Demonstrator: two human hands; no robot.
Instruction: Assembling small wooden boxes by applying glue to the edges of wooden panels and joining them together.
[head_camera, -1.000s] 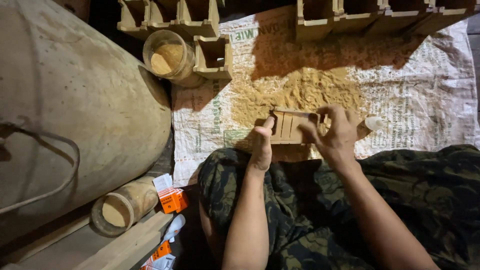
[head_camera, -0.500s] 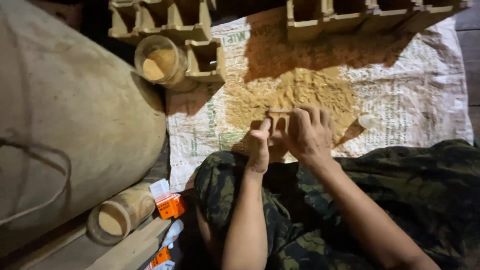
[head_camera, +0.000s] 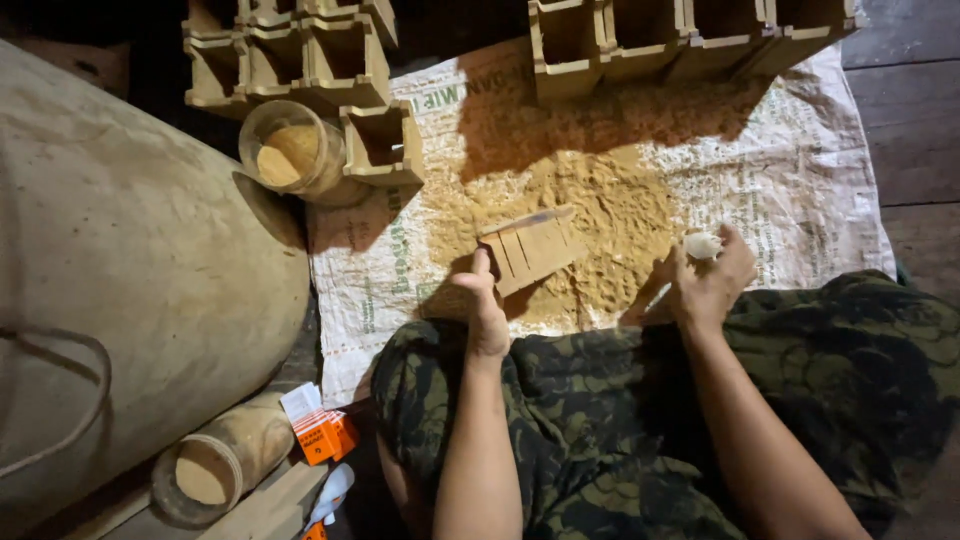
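Sawdust-coloured powder (head_camera: 600, 215) lay heaped on a printed woven sack (head_camera: 800, 190) spread over the floor, seen from the head camera looking down past camouflage-patterned trousers (head_camera: 620, 430). At the near edge of the heap sat a small slatted wooden mould (head_camera: 532, 248), its long axis running from lower left to upper right. The left hand (head_camera: 485, 305) gripped the mould's lower-left end, thumb raised against the side and the other fingers tucked beneath, so how tightly they closed could not be told. The right hand (head_camera: 712, 283) was apart from the mould, off to its right, fingers curled narrowly around a small white lump (head_camera: 702, 244) pinched at the fingertips. The mould thus lay to the left of that hand, with the left hand plainly the nearer one.

Rows of open wooden box moulds (head_camera: 690, 35) stood along the far edge of the sack, more (head_camera: 300, 60) at the upper left beside a powder-filled bamboo cup (head_camera: 292, 152). A large pale sack (head_camera: 130, 280) filled the left side, with a second bamboo tube (head_camera: 215, 465) and a small orange packet (head_camera: 325, 435) near it.
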